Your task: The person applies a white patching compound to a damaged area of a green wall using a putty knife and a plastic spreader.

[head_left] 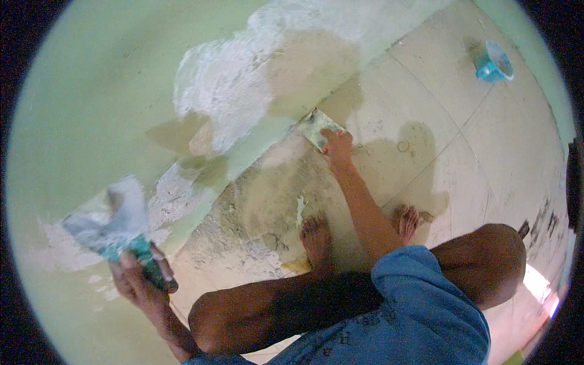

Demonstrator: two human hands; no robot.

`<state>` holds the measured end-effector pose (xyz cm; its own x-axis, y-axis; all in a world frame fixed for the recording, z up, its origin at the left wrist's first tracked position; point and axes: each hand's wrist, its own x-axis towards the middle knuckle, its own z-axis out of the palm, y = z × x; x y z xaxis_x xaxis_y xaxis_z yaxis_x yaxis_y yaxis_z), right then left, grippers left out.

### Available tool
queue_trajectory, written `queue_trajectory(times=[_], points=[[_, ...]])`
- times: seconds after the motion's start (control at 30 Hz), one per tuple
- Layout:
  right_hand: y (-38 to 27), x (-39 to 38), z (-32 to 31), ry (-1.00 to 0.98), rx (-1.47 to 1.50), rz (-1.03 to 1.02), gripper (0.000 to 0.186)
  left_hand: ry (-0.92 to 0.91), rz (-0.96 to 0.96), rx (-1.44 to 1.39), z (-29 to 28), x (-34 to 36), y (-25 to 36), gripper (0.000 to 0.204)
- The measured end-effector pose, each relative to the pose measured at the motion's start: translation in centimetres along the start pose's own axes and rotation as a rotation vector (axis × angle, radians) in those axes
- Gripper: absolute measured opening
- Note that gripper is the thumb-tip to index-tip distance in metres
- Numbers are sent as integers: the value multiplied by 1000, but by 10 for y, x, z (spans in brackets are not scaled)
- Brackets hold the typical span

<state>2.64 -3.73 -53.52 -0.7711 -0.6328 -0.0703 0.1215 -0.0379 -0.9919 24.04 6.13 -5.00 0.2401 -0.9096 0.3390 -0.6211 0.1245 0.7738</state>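
My left hand (139, 285) is closed round the green handle of a broad putty knife (126, 238), held up at the lower left in front of the wall. White paste coats its blade, which is slightly blurred. Further up, my right hand (338, 147) grips a flat, pale rectangular scraper blade (316, 128), smeared with paste. The blade's far edge is at the line where the pale green wall (109, 91) meets the tiled floor (450, 112). A rough white patch of filler (222, 82) spreads over the wall above it, partly in shadow.
A small blue-and-white tub (496, 64) is on the tiles at the upper right. My bare feet (316, 238) are on the floor near the wall, below bent knees. Grey residue (237, 234) marks the floor along the wall, and dark smudges (543, 228) show at the right.
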Motion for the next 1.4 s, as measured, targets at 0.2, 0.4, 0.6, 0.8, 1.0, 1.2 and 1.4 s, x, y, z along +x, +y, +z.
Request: queue_trajectory(times=[0.2, 0.4, 0.6, 0.8, 1.0, 1.2, 1.4], points=[[-65, -2, 64, 47, 319, 562, 25, 108, -10, 79, -3, -30, 44, 34], [-36, 5, 84, 213, 270, 602, 12, 101, -16, 63, 23, -36, 44, 44], [-38, 9, 81, 149, 276, 511, 11, 20, -26, 42, 12, -34, 39, 44], [-95, -4, 94, 107, 273, 631, 14, 283, -41, 19, 39, -35, 42, 44], [-161, -41, 89, 67, 268, 338, 21, 254, 52, 131, 44, -31, 44, 44], [-110, -58, 70, 126, 271, 482, 20, 210, -35, 65, 55, -33, 55, 44], [-81, -15, 80, 116, 263, 478, 25, 214, -34, 39, 39, -36, 51, 49]])
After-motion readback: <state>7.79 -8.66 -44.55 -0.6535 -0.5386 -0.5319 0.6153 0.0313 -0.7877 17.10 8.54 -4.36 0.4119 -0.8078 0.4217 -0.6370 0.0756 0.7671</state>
